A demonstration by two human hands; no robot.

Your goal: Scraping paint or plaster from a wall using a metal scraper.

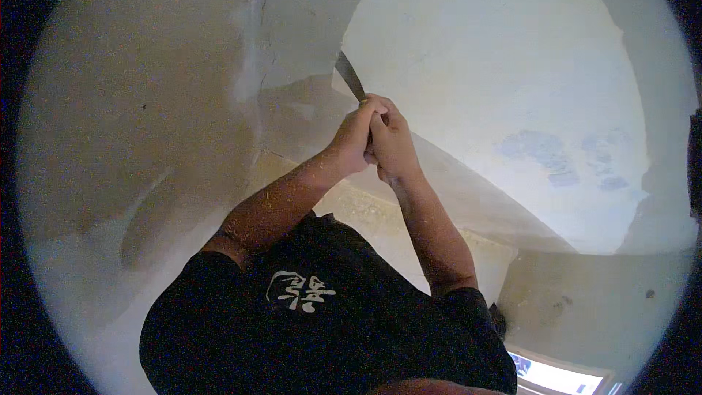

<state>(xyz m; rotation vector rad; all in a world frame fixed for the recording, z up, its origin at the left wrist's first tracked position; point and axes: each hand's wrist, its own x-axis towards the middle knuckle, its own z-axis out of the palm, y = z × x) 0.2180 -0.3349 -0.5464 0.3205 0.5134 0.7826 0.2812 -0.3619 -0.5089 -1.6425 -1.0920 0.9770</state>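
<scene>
My left hand (351, 140) and my right hand (396, 142) are clasped together near the middle of the head view, both closed around the grip of one hand tool. The grip is mostly hidden by the fingers. From the top of the hands a narrow dark blade (350, 77) runs up and to the left. Its far end meets the lower left edge of a pale, smooth coated patch (466, 60) on a plastered surface. Whether the blade is a scraper or a trowel seen edge-on, I cannot tell. Both forearms are bare and carry light specks.
A cracked, stained grey-beige plaster surface (181, 77) spans the left. Bluish smears (537, 156) mark the pale patch on the right. A ledge-like pale band (378, 214) passes behind the arms. A bright window (559, 376) is at the lower right. My black T-shirt fills the bottom.
</scene>
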